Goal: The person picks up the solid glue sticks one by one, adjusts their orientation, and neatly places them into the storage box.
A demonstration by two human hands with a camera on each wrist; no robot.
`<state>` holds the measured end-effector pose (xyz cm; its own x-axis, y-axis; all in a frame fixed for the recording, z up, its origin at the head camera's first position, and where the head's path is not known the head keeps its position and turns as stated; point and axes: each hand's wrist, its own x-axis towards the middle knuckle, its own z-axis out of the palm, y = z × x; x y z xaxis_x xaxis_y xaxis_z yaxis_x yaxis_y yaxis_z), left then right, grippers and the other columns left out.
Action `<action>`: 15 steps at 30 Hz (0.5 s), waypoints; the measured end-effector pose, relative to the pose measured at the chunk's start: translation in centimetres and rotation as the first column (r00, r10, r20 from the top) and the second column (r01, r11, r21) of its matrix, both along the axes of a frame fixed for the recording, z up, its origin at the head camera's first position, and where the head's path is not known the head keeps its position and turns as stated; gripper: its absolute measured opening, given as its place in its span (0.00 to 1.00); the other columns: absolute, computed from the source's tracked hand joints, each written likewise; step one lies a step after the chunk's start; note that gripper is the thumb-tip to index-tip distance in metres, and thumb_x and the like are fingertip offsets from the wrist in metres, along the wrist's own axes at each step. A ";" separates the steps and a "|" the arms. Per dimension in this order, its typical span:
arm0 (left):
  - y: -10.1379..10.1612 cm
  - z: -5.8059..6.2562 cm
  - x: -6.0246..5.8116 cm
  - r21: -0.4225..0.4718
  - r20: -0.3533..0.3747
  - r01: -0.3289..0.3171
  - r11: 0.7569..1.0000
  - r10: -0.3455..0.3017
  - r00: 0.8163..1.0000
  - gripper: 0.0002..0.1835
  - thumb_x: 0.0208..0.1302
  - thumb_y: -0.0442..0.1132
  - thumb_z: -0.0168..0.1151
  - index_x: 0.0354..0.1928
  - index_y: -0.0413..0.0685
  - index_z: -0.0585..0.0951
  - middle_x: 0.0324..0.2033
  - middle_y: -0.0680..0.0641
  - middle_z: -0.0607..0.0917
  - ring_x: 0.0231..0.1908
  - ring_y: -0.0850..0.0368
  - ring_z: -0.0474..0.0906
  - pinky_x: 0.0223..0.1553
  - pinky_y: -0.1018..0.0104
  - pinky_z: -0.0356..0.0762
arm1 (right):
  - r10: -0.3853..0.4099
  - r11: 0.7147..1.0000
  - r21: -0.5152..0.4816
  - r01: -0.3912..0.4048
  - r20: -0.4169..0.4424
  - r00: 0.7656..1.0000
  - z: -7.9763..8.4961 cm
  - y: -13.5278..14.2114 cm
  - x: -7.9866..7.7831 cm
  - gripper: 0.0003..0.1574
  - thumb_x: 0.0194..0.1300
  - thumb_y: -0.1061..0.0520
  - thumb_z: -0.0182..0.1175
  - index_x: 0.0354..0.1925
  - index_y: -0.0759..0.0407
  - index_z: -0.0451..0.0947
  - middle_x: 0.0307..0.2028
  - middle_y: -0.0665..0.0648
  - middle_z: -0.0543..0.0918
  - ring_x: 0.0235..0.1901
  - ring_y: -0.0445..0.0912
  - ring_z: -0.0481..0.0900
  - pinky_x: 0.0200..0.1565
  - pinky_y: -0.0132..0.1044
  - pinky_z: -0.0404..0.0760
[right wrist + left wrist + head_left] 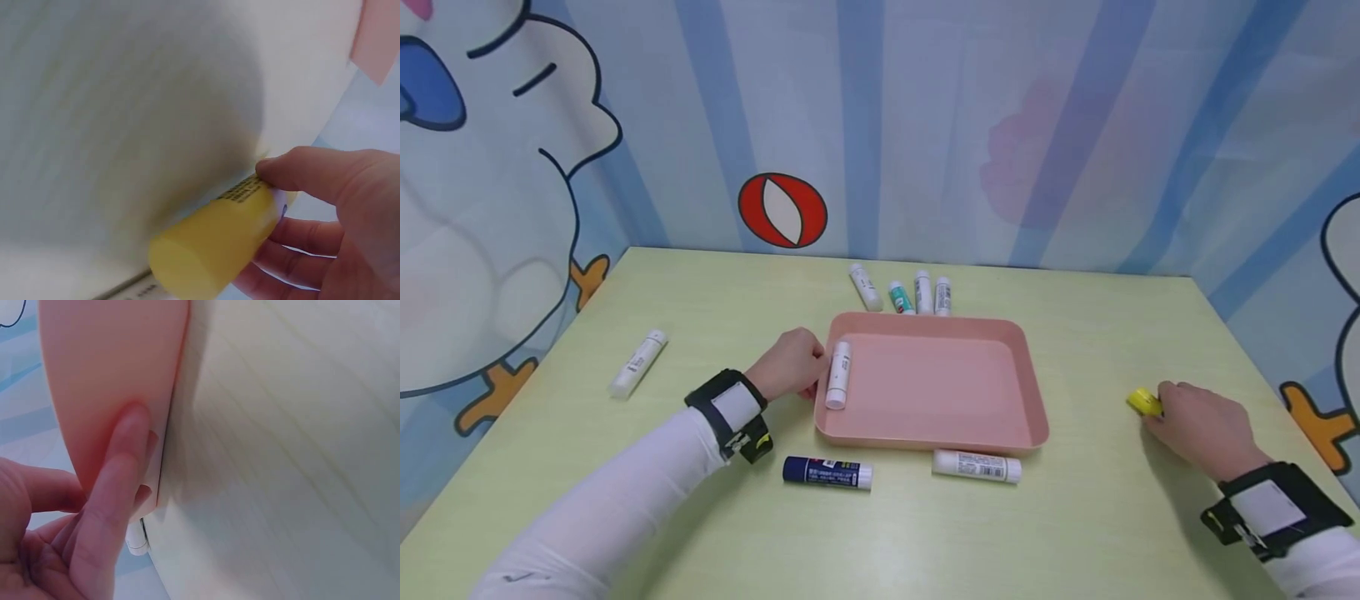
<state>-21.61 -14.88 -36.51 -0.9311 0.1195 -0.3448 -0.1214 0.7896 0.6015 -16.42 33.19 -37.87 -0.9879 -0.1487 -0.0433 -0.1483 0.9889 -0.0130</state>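
Lots of little tubes on this pale table (707,550). Far left, a white glue stick (638,364) lies at a slant, well apart from everything else. Then a dark blue glue stick (827,472) with a pale end, lying flat in front of the near left corner of the pink tray (940,392). Behind the tray there's a bunch: one tilted white stick (866,287), a teal one (900,297) and two more pale ones (933,296) side by side, their near ends close to the back rim. Up front, another labelled white tube (977,467) lies along the near wall, so that side's kinda crowded. Can't tell if it actually touches. Striped cartoon backdrop (902,125) behind the lot.

Left hand (786,362) is at the tray's left edge, fingers bent and gripping it, with one finger laid along the outer wall. Just across that wall, inside the tray, an upright-ish-angled white tube lies lengthwise against the left side.

Over on the right, well apart from the tray, the right hand (1206,425) has a yellow glue stick (215,240) pinched between thumb and fingers, its fat end poking out past the fingertips toward the tray's side of the table.
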 end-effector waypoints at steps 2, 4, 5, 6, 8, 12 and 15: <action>0.1 0.0 0.0 -0.002 0.006 -0.003 1.000 0.003 1.000 0.12 0.72 0.35 0.51 0.39 0.36 0.83 0.24 0.44 0.82 0.23 0.55 0.79 0.25 0.67 0.78 | 0.014 1.000 -0.010 -0.014 -0.017 1.000 0.3 -0.1 0.1 0.18 0.56 0.58 0.67 0.28 0.70 0.70 0.20 0.56 0.72 0.18 0.47 0.69 0.21 0.43 0.72; 0.2 0.0 -0.1 -0.005 0.011 -0.005 1.000 0.005 1.000 0.12 0.72 0.35 0.51 0.39 0.36 0.83 0.24 0.44 0.82 0.24 0.55 0.79 0.25 0.67 0.78 | 0.037 0.999 -0.032 -0.039 -0.053 0.998 0.7 -0.4 0.1 0.18 0.56 0.58 0.67 0.28 0.69 0.70 0.19 0.55 0.70 0.17 0.46 0.67 0.20 0.41 0.69; 0.2 0.0 -0.1 -0.006 0.013 -0.005 1.000 0.006 1.000 0.12 0.72 0.35 0.51 0.40 0.36 0.83 0.25 0.44 0.82 0.24 0.55 0.79 0.26 0.67 0.78 | 0.045 0.998 -0.049 -0.049 -0.063 0.997 1.0 -0.6 0.1 0.17 0.57 0.58 0.66 0.27 0.68 0.70 0.18 0.54 0.69 0.17 0.46 0.66 0.19 0.40 0.67; 0.3 0.1 -0.1 -0.008 0.017 -0.006 1.000 0.007 1.000 0.12 0.72 0.35 0.51 0.40 0.36 0.83 0.25 0.44 0.82 0.24 0.55 0.79 0.26 0.68 0.78 | 0.052 0.996 -0.068 -0.057 -0.069 0.996 1.4 -0.9 0.0 0.17 0.58 0.57 0.66 0.27 0.67 0.70 0.18 0.54 0.68 0.17 0.46 0.65 0.19 0.39 0.65; 0.3 0.1 -0.2 -0.016 0.018 -0.007 1.000 0.007 1.000 0.12 0.72 0.36 0.51 0.39 0.36 0.83 0.25 0.44 0.82 0.24 0.55 0.80 0.25 0.68 0.78 | 0.064 0.990 -0.122 -0.072 -0.068 0.996 2.1 -1.4 -0.1 0.15 0.59 0.57 0.64 0.27 0.65 0.70 0.17 0.52 0.67 0.16 0.45 0.63 0.19 0.37 0.61; 0.4 0.3 -0.1 -0.029 0.016 0.000 1.000 0.000 1.000 0.12 0.73 0.36 0.51 0.39 0.36 0.83 0.24 0.44 0.82 0.23 0.55 0.80 0.25 0.68 0.78 | 0.060 0.969 -0.243 -0.055 0.014 0.998 3.5 -2.9 -0.8 0.15 0.63 0.54 0.62 0.33 0.66 0.72 0.20 0.53 0.71 0.16 0.45 0.66 0.20 0.37 0.63; 0.3 0.4 -0.1 -0.030 0.021 0.004 1.000 -0.003 1.000 0.13 0.73 0.36 0.52 0.40 0.36 0.83 0.24 0.44 0.82 0.22 0.56 0.80 0.25 0.68 0.78 | 0.067 0.947 -0.319 -0.043 0.064 0.996 4.6 -4.1 -1.5 0.19 0.64 0.52 0.62 0.39 0.69 0.74 0.27 0.56 0.77 0.20 0.45 0.72 0.22 0.38 0.70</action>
